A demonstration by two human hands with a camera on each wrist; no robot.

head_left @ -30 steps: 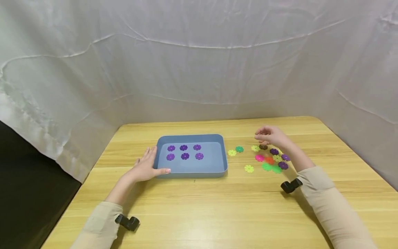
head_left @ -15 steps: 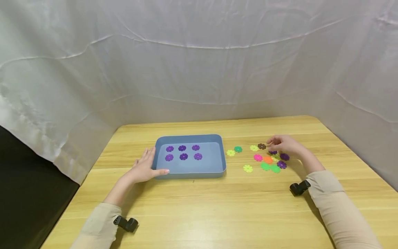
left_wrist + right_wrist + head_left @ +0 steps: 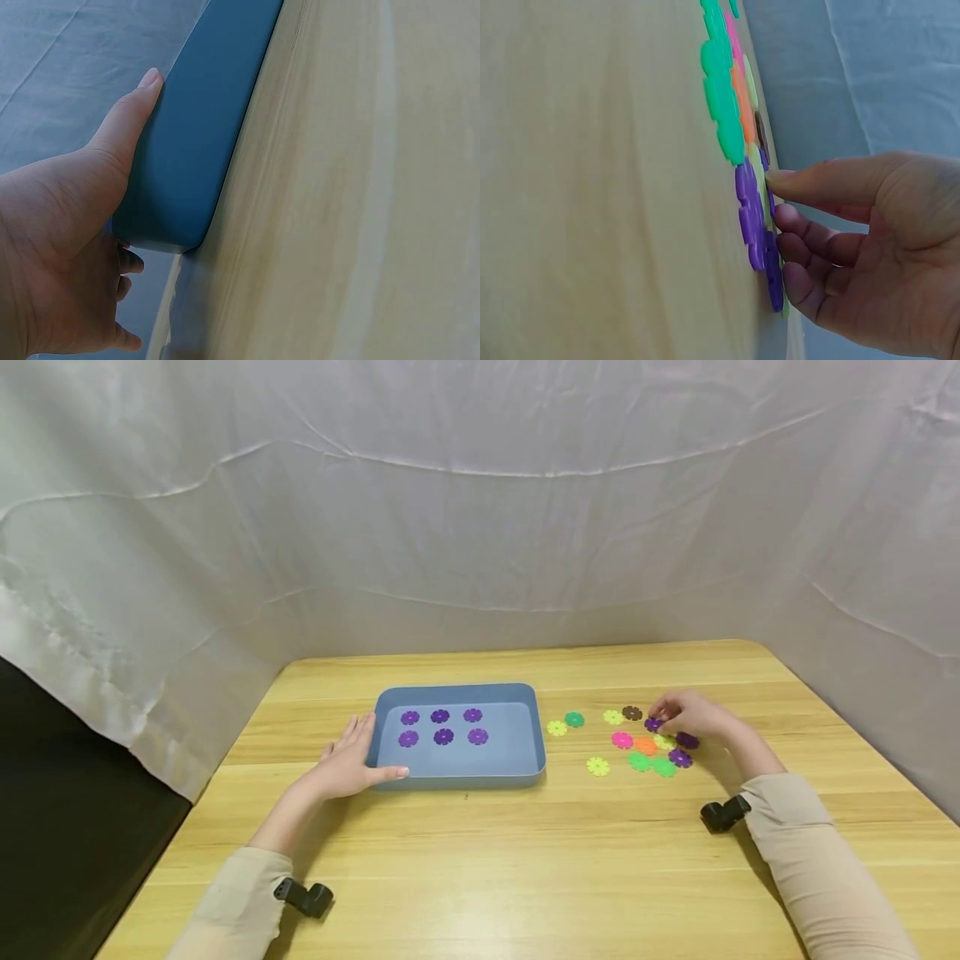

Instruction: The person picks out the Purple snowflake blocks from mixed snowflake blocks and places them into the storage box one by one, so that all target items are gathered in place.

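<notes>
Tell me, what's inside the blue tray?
Inside the blue tray lie six purple flower pieces in two rows of three. The near wall hides a strip of the floor, so anything there can't be seen.

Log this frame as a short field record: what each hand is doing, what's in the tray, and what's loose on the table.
left hand: rests against the near left corner of the blue tray, thumb along its front wall
right hand: fingertips pinching a purple flower disc on the table
tray contents: six purple discs, two rows of three
loose discs: green, yellow, pink, orange, brown, purple, right of the tray
surface: wooden table
</notes>
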